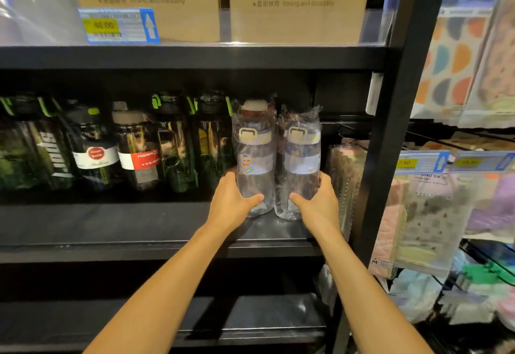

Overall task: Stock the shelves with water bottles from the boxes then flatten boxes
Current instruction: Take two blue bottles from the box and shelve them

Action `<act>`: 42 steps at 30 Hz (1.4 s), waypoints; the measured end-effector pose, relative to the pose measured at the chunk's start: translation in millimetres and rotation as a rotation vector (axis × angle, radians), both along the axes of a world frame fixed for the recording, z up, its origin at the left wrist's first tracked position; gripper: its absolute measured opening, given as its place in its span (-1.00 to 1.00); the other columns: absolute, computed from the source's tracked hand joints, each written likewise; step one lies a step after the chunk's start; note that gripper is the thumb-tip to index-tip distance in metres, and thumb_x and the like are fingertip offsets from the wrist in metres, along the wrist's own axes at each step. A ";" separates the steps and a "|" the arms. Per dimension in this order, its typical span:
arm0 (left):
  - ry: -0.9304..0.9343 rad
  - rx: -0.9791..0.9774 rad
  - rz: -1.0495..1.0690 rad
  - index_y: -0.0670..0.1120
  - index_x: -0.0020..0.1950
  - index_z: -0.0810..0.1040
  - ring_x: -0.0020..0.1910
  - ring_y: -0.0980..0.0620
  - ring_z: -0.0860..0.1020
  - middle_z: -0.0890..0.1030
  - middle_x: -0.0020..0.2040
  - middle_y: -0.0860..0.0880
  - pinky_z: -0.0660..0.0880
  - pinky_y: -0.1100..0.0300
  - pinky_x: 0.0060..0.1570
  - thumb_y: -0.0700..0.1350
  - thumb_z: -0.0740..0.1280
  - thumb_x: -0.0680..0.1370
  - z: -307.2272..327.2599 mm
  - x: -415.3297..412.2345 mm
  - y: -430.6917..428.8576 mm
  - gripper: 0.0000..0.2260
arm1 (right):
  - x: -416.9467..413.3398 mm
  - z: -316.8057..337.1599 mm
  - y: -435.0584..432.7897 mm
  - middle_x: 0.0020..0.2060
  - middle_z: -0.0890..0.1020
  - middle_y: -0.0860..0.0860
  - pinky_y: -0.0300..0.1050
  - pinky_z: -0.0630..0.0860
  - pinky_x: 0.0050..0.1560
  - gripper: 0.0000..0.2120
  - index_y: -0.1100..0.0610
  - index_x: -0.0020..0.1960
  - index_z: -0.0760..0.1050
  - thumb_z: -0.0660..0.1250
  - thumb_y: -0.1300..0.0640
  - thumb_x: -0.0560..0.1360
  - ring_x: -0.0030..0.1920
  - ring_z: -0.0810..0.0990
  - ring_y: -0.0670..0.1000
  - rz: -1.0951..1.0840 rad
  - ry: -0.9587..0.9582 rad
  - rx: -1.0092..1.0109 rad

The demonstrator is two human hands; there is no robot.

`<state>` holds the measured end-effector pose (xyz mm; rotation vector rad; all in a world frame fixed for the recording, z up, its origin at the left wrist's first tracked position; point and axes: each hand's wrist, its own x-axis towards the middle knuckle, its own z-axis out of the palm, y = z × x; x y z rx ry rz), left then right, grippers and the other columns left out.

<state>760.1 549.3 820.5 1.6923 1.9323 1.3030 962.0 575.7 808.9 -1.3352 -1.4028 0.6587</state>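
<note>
Two wrapped bottles (276, 158) stand side by side on the shelf (111, 231), right of the other bottles (111, 144).

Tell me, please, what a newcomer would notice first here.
Two clear wrapped bottles stand together at the right end of the middle shelf: the left hand grips the left bottle, the right hand the right bottle. Dark bottles line up to their left; cardboard boxes sit above.

Black shelf (111, 222), dark bottles (136, 147) left, clear bottles (302, 158) right
</note>
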 end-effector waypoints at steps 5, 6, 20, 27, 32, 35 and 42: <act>0.009 -0.028 0.020 -0.12 0.29 0.44 0.10 0.00 0.53 0.50 0.20 -0.04 0.55 0.03 0.07 0.10 0.60 0.45 3.1 3.7 3.5 -0.43 | -4.2 3.1 0.4 0.45 0.48 0.00 0.16 0.48 0.40 -0.26 -0.02 0.55 0.26 0.57 0.10 0.50 0.40 0.50 0.10 -0.007 -0.015 0.000; 0.010 -0.032 0.024 -0.13 0.29 0.43 0.09 0.00 0.52 0.50 0.20 -0.04 0.53 0.04 0.05 0.10 0.60 0.46 3.6 4.6 4.1 -0.43 | -5.2 3.0 0.2 0.45 0.48 0.01 0.17 0.49 0.40 -0.26 -0.02 0.55 0.25 0.57 0.09 0.50 0.40 0.50 0.10 -0.014 -0.022 -0.003; 0.322 -0.024 0.046 -0.13 0.59 0.27 0.40 -0.15 0.43 0.43 0.44 -0.14 0.49 -0.08 0.21 0.16 0.47 0.55 6.2 -13.1 -30.7 -0.26 | -9.3 9.7 -47.7 0.55 0.35 0.13 0.19 0.45 0.39 -0.16 0.17 0.66 0.09 0.46 -0.05 0.57 0.51 0.38 0.21 -0.143 -0.394 -0.048; 0.791 0.008 0.033 -0.06 0.35 0.51 0.17 -0.17 0.53 0.58 0.20 -0.09 0.46 -0.03 0.01 0.23 0.28 0.56 5.8 -40.9 -98.5 -0.51 | -27.7 3.8 -113.0 0.35 0.53 0.24 0.17 0.46 0.36 -0.24 0.29 0.59 0.23 0.39 -0.11 0.58 0.35 0.50 0.28 -0.351 -0.855 0.064; 0.948 0.050 -0.018 -0.08 0.16 0.57 0.07 -0.16 0.56 0.61 0.07 -0.09 0.42 -0.03 -0.03 0.17 0.25 0.58 5.2 -63.4 -154.3 -0.64 | -60.4 -8.1 -165.0 0.41 0.50 0.20 0.35 0.20 0.55 -0.47 0.13 0.40 0.51 0.39 -0.15 0.55 0.47 0.39 0.27 -0.304 -1.034 0.102; 0.995 0.053 -0.038 -0.08 0.14 0.57 0.06 -0.17 0.56 0.61 0.05 -0.11 0.44 -0.05 -0.01 0.16 0.25 0.58 -3.6 -74.9 -185.1 -0.65 | -83.4 -20.9 -205.3 0.44 0.48 0.18 0.36 0.11 0.59 -0.46 0.09 0.40 0.52 0.42 -0.17 0.52 0.52 0.35 0.25 -0.270 -1.086 0.145; 0.944 -0.021 -0.121 -0.08 0.20 0.57 0.08 -0.18 0.56 0.61 0.07 -0.12 0.42 -0.08 0.04 0.09 0.28 0.55 -71.3 -90.4 -253.4 -0.67 | -113.4 -77.7 -280.9 0.21 0.56 0.11 0.30 0.17 0.57 -0.53 0.10 0.32 0.55 0.41 -0.15 0.53 0.29 0.50 0.20 -0.217 -1.083 0.159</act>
